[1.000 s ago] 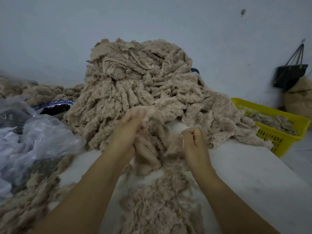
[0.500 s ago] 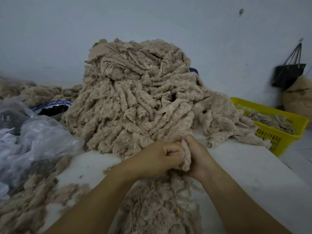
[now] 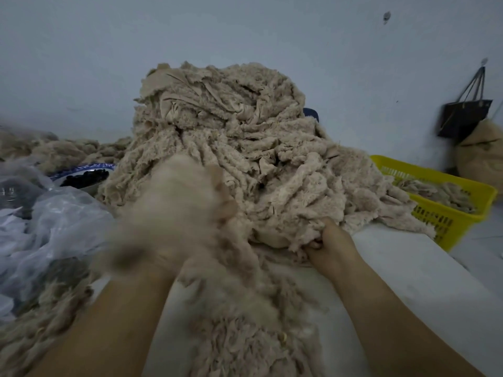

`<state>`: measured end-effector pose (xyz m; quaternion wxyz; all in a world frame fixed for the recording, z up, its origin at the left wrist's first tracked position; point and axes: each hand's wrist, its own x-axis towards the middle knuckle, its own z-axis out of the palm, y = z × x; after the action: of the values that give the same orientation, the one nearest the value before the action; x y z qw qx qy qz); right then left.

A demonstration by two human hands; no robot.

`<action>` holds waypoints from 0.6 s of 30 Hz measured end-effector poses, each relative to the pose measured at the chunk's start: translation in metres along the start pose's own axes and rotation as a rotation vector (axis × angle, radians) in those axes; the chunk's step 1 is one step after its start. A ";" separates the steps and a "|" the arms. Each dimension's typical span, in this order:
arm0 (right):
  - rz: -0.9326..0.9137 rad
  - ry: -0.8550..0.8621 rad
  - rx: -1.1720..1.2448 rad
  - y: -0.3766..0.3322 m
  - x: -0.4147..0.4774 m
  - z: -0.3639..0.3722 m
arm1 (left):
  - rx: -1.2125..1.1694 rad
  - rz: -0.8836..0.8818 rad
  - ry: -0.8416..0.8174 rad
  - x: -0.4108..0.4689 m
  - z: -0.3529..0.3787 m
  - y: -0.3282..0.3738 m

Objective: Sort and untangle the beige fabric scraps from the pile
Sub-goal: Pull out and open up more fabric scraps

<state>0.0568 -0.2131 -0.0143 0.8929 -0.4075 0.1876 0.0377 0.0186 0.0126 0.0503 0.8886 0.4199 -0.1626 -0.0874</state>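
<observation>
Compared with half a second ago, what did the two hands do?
The hands parted: the left hand swung up and left, lifting a clump of scraps; the right hand moved right and grips the lower edge of the pile. Pile, yellow basket and plastic bag stayed.

Single view: head-worn, wide-angle. Faces forward and down across table (image 3: 408,281) toward wall (image 3: 245,36). Forearms (image 3: 122,308) enter from bottom edge. Left hand (image 3: 217,210) and right hand (image 3: 330,246) at mid-frame, close to lens. Clump (image 3: 168,208) in left hand blurred. Pile (image 3: 231,137) just beyond hands, centred, fills middle of frame. Basket (image 3: 446,213) at right edge, bag (image 3: 54,221) at left edge. Wall fills upper third, farthest.
</observation>
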 end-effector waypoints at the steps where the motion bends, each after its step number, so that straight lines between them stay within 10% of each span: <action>1: -0.023 -0.040 -0.036 0.002 0.000 0.000 | -0.007 0.009 0.062 0.003 -0.002 0.006; 7: -0.174 -0.267 -0.625 0.024 -0.018 0.016 | 0.618 -0.027 0.317 0.010 0.011 -0.007; 18: -0.357 -0.604 -1.118 0.045 -0.040 0.026 | -0.175 -0.075 0.306 0.013 0.019 -0.013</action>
<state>0.0178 -0.1609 -0.0162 0.5526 -0.8063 -0.1894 0.0933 0.0236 -0.0133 0.0548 0.9323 0.3550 -0.0015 -0.0697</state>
